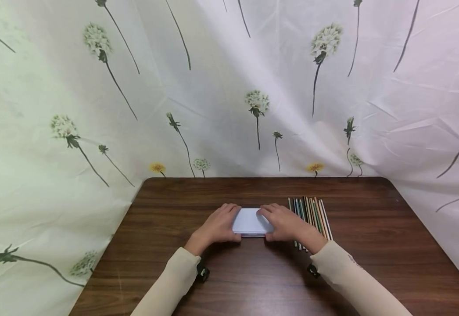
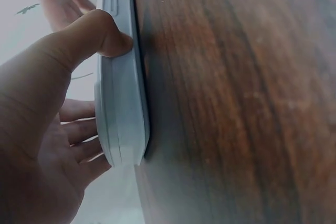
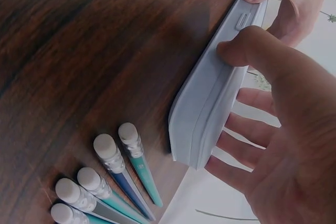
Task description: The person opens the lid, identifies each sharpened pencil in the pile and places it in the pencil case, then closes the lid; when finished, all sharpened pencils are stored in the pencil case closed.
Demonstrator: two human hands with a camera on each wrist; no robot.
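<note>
A flat, pale blue-grey plastic case (image 1: 249,220) with its lid closed lies on the table between both hands. My left hand (image 1: 220,224) grips its left end, thumb on the near side and fingers round the far side. At the other end my right hand (image 1: 288,224) holds it the same way, fingers over the lid's edge in the head view. Both wrist views show a small latch (image 3: 243,21) on the near side of the case, between the thumbs. The underside of the case is hidden against the table.
A row of pencils (image 1: 317,215) in several colours lies just right of the case, partly under the right wrist; white erasers (image 3: 106,146) cap their near ends. The dark wood table (image 1: 245,281) meets a flower-printed white cloth (image 1: 213,109) behind and at the sides.
</note>
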